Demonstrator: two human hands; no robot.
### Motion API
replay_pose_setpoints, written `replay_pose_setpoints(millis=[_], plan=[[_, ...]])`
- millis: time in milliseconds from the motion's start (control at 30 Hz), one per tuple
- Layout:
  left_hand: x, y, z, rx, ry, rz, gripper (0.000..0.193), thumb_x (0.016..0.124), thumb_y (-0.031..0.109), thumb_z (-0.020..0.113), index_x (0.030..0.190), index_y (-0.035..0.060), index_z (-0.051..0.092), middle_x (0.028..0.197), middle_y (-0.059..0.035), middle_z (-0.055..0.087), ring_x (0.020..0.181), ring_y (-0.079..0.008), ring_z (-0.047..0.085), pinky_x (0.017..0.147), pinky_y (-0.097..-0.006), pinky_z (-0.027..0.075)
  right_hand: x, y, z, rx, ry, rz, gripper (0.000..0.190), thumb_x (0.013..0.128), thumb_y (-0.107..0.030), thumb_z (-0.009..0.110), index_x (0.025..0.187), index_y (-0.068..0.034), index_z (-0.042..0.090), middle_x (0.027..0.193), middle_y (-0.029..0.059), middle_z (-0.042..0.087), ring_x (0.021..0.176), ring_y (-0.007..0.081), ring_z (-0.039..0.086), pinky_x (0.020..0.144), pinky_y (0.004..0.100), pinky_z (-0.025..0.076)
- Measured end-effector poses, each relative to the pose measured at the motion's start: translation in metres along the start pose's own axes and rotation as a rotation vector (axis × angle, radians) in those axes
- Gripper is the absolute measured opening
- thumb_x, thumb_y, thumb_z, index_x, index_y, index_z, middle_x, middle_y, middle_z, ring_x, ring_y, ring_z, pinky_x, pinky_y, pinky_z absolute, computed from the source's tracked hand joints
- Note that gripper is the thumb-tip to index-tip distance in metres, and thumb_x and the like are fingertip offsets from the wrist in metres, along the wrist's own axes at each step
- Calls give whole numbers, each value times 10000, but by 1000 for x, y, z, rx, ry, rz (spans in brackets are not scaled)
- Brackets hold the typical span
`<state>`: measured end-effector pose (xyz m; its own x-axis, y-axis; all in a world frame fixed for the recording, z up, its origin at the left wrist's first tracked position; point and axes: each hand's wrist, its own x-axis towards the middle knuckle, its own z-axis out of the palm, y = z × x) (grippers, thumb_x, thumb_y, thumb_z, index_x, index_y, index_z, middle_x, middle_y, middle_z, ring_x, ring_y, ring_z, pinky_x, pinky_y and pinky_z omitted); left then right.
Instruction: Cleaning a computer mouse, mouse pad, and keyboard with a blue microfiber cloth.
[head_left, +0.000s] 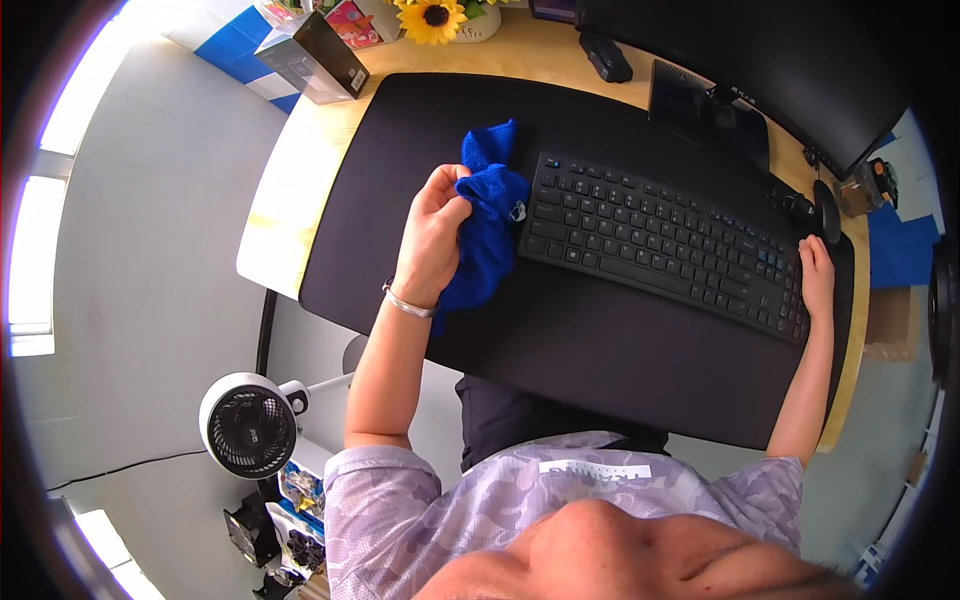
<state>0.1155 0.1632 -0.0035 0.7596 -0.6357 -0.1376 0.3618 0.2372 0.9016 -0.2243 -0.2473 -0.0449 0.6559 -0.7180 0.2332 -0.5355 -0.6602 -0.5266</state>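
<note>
Bunched between the thumb and fingers of my left hand (431, 229) is a blue cloth (484, 255) with a small pale emblem. The cloth hangs over the black desk mat (600, 337), close beside the left end of a black computer keyboard (660, 244). My right hand (817, 277) holds the keyboard at its right end, by the number pad; the fingers' undersides are hidden. The keyboard lies at a slant on the mat, its right end nearer to me.
Behind the keyboard stand a monitor (750, 67) and its base (705, 112). A black mouse (826, 211) sits past my right hand. A boxed item (319, 60), a sunflower pot (476, 26) and a black case (604, 57) line the back. A fan (251, 426) stands left of the desk.
</note>
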Motion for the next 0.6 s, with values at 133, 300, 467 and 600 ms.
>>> replay_pose_setpoints(millis=[133, 300, 467, 600], plan=[[-1, 1, 3, 37, -33, 48, 262, 819, -122, 444, 1015, 33, 520, 889, 5, 563, 763, -47, 537, 699, -165, 450, -1, 1, -4, -3, -23, 14, 228, 983, -187, 499, 883, 4, 424, 805, 114, 404, 719, 233, 451, 711, 273, 387], [-1, -3, -4, 122, -51, 170, 233, 832, -101, 477, 1017, 30, 531, 915, 12, 550, 827, -49, 514, 787, -176, 421, 0, 1, -5, -10, -21, 17, 227, 981, -193, 504, 896, 6, 436, 807, 118, 413, 729, 246, 465, 716, 278, 391], [4, -10, -5, 280, 30, 202, 172, 882, -49, 518, 1037, 22, 541, 920, 9, 559, 822, -49, 509, 782, -179, 425, 2, 5, -1, 0, -19, -4, 247, 977, -202, 514, 889, 12, 427, 803, 126, 413, 726, 267, 474, 702, 284, 391], [0, -5, -1, 538, 4, 240, 84, 962, 96, 566, 1004, 23, 568, 884, 7, 576, 809, -52, 528, 747, -183, 431, 2, 1, -5, -2, -16, -17, 247, 979, -187, 505, 873, 10, 402, 796, 127, 388, 707, 270, 438, 688, 290, 386]])
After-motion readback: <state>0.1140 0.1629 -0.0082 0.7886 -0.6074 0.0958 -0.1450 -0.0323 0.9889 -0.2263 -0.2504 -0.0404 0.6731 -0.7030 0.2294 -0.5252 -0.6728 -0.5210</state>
